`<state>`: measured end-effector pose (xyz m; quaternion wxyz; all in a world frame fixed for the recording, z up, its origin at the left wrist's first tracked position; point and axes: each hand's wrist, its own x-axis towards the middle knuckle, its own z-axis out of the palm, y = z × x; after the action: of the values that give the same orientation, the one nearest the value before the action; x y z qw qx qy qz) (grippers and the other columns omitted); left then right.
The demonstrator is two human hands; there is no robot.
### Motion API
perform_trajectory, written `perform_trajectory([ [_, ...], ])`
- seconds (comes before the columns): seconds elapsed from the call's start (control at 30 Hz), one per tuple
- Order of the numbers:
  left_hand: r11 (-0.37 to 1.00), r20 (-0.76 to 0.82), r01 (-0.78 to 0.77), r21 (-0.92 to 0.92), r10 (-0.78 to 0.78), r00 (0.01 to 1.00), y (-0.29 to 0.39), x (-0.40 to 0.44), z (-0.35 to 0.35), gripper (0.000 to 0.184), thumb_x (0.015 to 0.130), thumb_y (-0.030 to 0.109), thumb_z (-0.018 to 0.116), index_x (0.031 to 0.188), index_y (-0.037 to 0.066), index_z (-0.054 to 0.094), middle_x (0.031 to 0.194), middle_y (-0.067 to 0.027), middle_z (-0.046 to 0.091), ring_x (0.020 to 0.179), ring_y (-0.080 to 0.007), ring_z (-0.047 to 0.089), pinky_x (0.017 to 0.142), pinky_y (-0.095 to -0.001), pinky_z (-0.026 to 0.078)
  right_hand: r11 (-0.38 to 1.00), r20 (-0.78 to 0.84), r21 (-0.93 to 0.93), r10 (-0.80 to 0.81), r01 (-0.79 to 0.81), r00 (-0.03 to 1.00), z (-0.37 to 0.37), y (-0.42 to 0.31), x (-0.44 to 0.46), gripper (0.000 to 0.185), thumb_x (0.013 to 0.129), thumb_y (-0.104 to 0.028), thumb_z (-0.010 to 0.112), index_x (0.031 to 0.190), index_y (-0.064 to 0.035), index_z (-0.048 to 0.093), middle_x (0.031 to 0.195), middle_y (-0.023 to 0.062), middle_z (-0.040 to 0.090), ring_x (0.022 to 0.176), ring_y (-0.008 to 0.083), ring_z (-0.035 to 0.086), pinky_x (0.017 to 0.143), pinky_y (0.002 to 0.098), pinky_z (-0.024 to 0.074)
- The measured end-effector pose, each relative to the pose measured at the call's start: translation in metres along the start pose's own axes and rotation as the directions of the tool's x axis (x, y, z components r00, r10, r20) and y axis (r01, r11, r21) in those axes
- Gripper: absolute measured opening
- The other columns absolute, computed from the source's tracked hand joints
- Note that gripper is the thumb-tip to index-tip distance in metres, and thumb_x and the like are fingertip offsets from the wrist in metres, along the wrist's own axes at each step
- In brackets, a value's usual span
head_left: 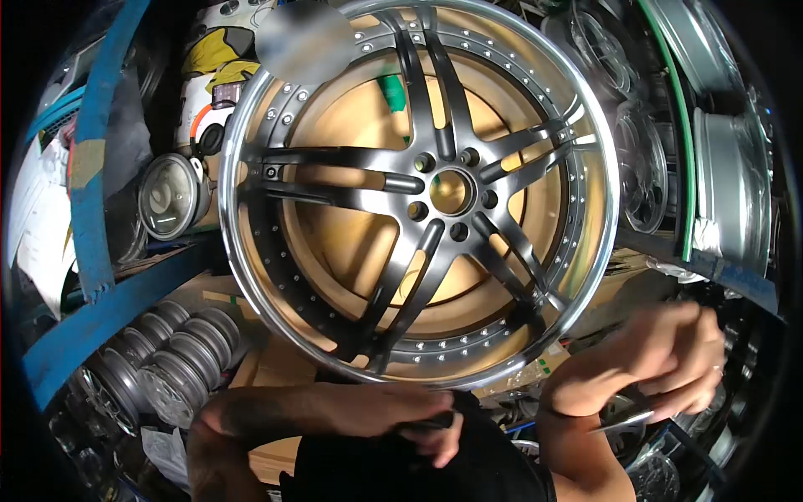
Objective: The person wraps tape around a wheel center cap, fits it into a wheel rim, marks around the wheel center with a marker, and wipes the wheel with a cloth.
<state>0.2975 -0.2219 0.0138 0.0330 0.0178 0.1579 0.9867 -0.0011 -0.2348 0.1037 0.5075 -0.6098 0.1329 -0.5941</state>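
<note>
A large wheel rim (pixel 452 142) with dark double spokes and a polished lip fills the middle of the view. Small bolts run round its inner ring. Below its lower edge, close to my body, my left hand (pixel 431 427) is curled round a small dark object that I cannot make out. To the lower right of the rim, my right hand (pixel 682 360) is raised and blurred, its fingers bent round a thin metal tool (pixel 626 420). Neither hand appears to touch the rim.
Several small wheels (pixel 188 356) are stacked at the lower left, near a blue metal frame (pixel 109 322). A round lidded container (pixel 170 197) lies left of the rim. More wheels (pixel 732 184) stand on the right behind a green-edged rack. Cardboard (pixel 280 364) lies below.
</note>
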Motion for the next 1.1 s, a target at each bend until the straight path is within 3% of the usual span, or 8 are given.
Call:
perform_trajectory([
  [0.13, 0.995, -0.162, 0.036, 0.094, -0.020, 0.987, -0.002, -0.045, -0.013, 0.066, 0.111, 0.057, 0.033, 0.095, 0.003, 0.067, 0.089, -0.0070, 0.061, 0.074, -0.0159, 0.049, 0.076, -0.0321, 0.046, 0.981, -0.048, 0.134, 0.149, -0.142, 0.988, -0.056, 0.004, -0.007, 0.043, 0.095, -0.034, 0.057, 0.072, 0.0016, 0.067, 0.060, 0.0081, 0.058, 0.048, 0.0172, 0.049, 0.047, 0.0329, 0.0369],
  [0.27, 0.844, -0.152, -0.532, 0.063, 0.535, 0.831, 0.009, -0.075, -0.019, 0.057, 0.109, 0.055, 0.041, 0.088, 0.006, 0.063, 0.092, -0.0128, 0.062, 0.087, -0.0316, 0.061, 0.079, -0.0442, 0.053, 0.781, -0.520, 0.204, 0.597, -0.590, 0.610, -0.031, 0.119, -0.079, 0.062, 0.099, -0.053, 0.054, 0.072, 0.0028, 0.063, 0.060, 0.0141, 0.057, 0.054, 0.0243, 0.050, 0.057, 0.0404, 0.0392],
  [0.33, 0.671, 0.200, -0.737, 0.081, 0.713, 0.672, 0.001, -0.085, -0.063, 0.053, 0.109, 0.051, 0.043, 0.085, 0.007, 0.062, 0.095, -0.0142, 0.062, 0.094, -0.0417, 0.064, 0.080, -0.0522, 0.055, 0.784, -0.453, 0.220, 0.609, -0.580, 0.651, -0.034, 0.163, -0.092, 0.063, 0.100, -0.053, 0.054, 0.070, 0.0023, 0.062, 0.061, 0.0122, 0.056, 0.056, 0.0224, 0.048, 0.056, 0.0378, 0.0365],
  [0.63, 0.634, -0.084, -0.759, 0.152, 0.773, 0.629, -0.003, -0.119, -0.047, 0.063, 0.110, 0.052, 0.042, 0.081, 0.001, 0.064, 0.100, -0.0202, 0.067, 0.104, -0.0510, 0.065, 0.080, -0.0603, 0.057, 0.859, -0.261, -0.233, 0.396, -0.455, 0.880, -0.013, 0.228, -0.041, 0.055, 0.105, -0.045, 0.047, 0.080, 0.0002, 0.067, 0.069, 0.0093, 0.065, 0.058, 0.0177, 0.060, 0.056, 0.0315, 0.0469],
  [0.8, 0.541, -0.145, -0.832, 0.124, 0.839, 0.524, -0.006, -0.155, -0.046, 0.065, 0.111, 0.049, 0.041, 0.078, -0.002, 0.063, 0.099, -0.0232, 0.068, 0.103, -0.0508, 0.066, 0.080, -0.0642, 0.057, 0.809, -0.671, -0.098, 0.376, -0.579, 0.639, -0.054, 0.177, -0.075, 0.054, 0.102, -0.052, 0.052, 0.077, -0.0045, 0.056, 0.059, 0.0019, 0.048, 0.049, 0.0121, 0.038, 0.054, 0.0314, 0.0327],
  [0.93, 0.503, -0.126, -0.851, 0.149, 0.863, 0.488, 0.001, -0.147, -0.053, 0.061, 0.112, 0.045, 0.040, 0.073, 0.001, 0.054, 0.095, -0.0235, 0.067, 0.092, -0.0499, 0.067, 0.069, -0.0640, 0.059, 0.941, -0.682, 0.233, 0.338, -0.245, 0.649, -0.015, 0.209, -0.060, 0.051, 0.106, -0.047, 0.047, 0.080, -0.0043, 0.057, 0.059, 0.0023, 0.048, 0.047, 0.0119, 0.039, 0.049, 0.0332, 0.0334],
  [1.0, 0.521, -0.079, -0.843, 0.134, 0.853, 0.515, 0.009, -0.137, -0.060, 0.058, 0.112, 0.044, 0.041, 0.076, 0.000, 0.055, 0.096, -0.0240, 0.066, 0.091, -0.0500, 0.067, 0.070, -0.0651, 0.059, 0.829, -0.559, 0.137, 0.516, -0.542, 0.648, 0.012, 0.229, -0.047, 0.057, 0.104, -0.049, 0.052, 0.077, 0.0003, 0.061, 0.063, 0.0075, 0.053, 0.048, 0.0174, 0.042, 0.051, 0.0351, 0.0379],
  [1.1, 0.568, 0.046, -0.817, 0.100, 0.818, 0.574, 0.015, -0.143, -0.075, 0.056, 0.111, 0.044, 0.043, 0.079, 0.000, 0.055, 0.099, -0.0243, 0.065, 0.089, -0.0505, 0.068, 0.072, -0.0666, 0.058, 0.786, -0.322, -0.279, 0.465, -0.552, 0.825, -0.009, 0.231, -0.034, 0.064, 0.105, -0.053, 0.049, 0.079, 0.0039, 0.063, 0.070, 0.0129, 0.063, 0.058, 0.0188, 0.057, 0.054, 0.0330, 0.0422],
])
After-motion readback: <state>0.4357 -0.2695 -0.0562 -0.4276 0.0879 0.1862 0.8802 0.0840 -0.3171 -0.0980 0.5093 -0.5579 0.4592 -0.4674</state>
